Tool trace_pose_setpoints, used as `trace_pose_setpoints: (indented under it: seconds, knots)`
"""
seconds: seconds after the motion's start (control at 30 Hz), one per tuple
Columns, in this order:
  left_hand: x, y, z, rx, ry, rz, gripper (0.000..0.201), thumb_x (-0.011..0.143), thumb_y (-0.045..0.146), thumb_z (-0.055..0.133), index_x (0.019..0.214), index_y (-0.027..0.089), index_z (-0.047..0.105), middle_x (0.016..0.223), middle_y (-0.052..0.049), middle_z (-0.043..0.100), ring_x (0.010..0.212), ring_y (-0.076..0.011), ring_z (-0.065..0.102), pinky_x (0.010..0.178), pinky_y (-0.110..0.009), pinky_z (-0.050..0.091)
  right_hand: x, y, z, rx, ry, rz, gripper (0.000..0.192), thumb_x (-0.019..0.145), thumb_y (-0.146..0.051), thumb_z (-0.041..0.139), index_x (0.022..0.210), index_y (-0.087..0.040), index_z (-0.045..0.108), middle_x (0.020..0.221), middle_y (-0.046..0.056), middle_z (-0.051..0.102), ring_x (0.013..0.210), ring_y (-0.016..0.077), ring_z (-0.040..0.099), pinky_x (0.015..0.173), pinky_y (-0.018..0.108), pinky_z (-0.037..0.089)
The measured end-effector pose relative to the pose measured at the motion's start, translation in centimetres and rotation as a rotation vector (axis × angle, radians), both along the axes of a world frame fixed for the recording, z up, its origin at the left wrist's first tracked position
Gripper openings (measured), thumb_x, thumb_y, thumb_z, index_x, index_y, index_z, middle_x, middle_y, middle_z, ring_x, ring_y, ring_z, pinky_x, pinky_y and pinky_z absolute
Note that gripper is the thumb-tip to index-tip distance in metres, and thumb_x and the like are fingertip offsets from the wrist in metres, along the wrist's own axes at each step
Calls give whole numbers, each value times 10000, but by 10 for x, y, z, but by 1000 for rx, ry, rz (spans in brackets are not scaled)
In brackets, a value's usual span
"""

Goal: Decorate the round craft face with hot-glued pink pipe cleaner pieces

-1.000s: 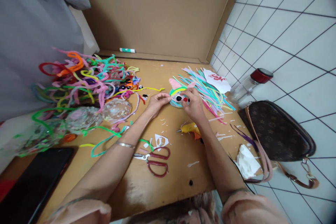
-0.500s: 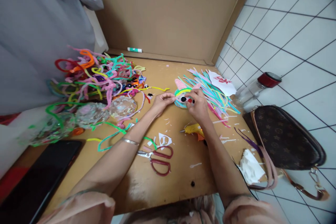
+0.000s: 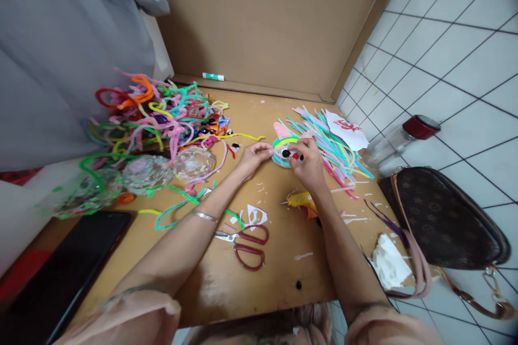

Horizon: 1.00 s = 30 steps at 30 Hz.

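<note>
Little has changed over the last second beyond a drift of the view: both hands stay at the same small craft piece, so the fine work on it reads as ongoing rather than finished. Taking that pipe-cleaner face (image 3: pixel 284 152) as the landmark, the brown surface (image 3: pixel 226 275) carries it toward its far edge, with a cardboard backboard (image 3: pixel 259 21) standing upright beyond it. Well to its left sprawls the big tangle of coloured pipe cleaners (image 3: pixel 157 113), with clear crumpled plastic bags (image 3: pixel 162 170) nearer the person. To its right, on the tiled floor, sits a brown patterned handbag (image 3: pixel 445 221) whose monogram print is too small to read, and a clear jar with a red lid (image 3: pixel 400 137) lies beside a white paper with a red figure (image 3: pixel 348 130), its marks unreadable. Just right of the face fans a sheaf of cut pastel pipe cleaners (image 3: pixel 332 145). Nearer the person than the face lie red-handled scissors (image 3: pixel 245 242), a yellow glue gun (image 3: pixel 298 201) and white paper scraps (image 3: pixel 253 215). A green-and-white stick (image 3: pixel 213 76) rests against the backboard, its label illegible. The left hand (image 3: pixel 253 156) pinches the face's left rim with closed fingertips; the right hand (image 3: pixel 309 160) is curled shut over its right side, fingertips pressing near the black eye (image 3: pixel 285 153).
</note>
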<state>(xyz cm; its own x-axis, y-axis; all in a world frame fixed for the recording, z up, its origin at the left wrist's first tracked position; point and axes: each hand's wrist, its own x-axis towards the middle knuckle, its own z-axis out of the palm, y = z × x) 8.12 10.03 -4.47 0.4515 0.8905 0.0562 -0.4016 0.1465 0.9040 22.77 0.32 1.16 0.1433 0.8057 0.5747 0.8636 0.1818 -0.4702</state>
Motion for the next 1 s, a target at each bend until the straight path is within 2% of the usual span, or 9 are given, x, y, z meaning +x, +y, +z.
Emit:
trace_pose_setpoints:
  seconds: [0.6,1.0]
  knots:
    - [0,-2,3,-52,-6,6,341,494,287,874,714,132,666,713,15,631,648,-84,540,688,-235,427,1,1,-2,11,33,-1,224,713,-127,618,893,-219,716,1008,86,550,999,267,558,887,435,497]
    - [2,-2,4,-104,-15,29,230,469,191,791,636,135,644,754,6,656,647,-85,549,702,-259,451,-1,2,-2,16,27,-8,221,700,-116,605,866,-219,708,1003,88,545,982,262,562,846,426,518]
